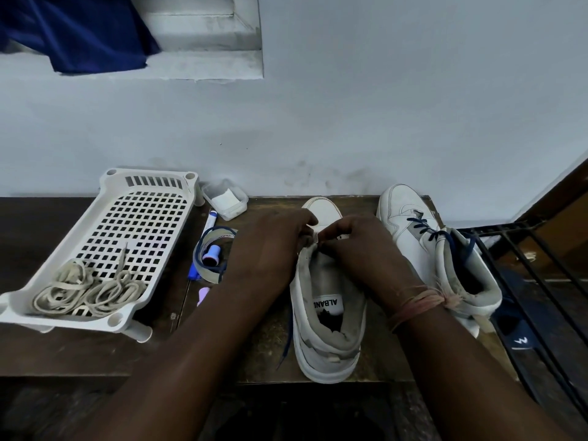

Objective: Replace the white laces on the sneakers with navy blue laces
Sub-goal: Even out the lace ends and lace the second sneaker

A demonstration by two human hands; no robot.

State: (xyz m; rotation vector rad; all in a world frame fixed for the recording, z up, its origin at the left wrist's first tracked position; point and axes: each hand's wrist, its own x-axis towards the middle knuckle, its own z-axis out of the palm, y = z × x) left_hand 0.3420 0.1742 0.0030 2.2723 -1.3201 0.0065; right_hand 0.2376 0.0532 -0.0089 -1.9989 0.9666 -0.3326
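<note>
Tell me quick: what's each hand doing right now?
Left hand: fingers curled, gripping the near sneaker at its eyelet edge.
Right hand: fingers pinching at the same spot; what it pinches is hidden.

Eyelet rows of centre sneaker [329, 316] hidden behind both hands; blue cloth [73, 30] cut off at upper left frame edge.

Two white sneakers [331, 313] [410, 224]; one white basket [105, 249]; two removed white laces [86, 289]; one clear plastic box [225, 198]; two hands [267, 249] [362, 246].
</note>
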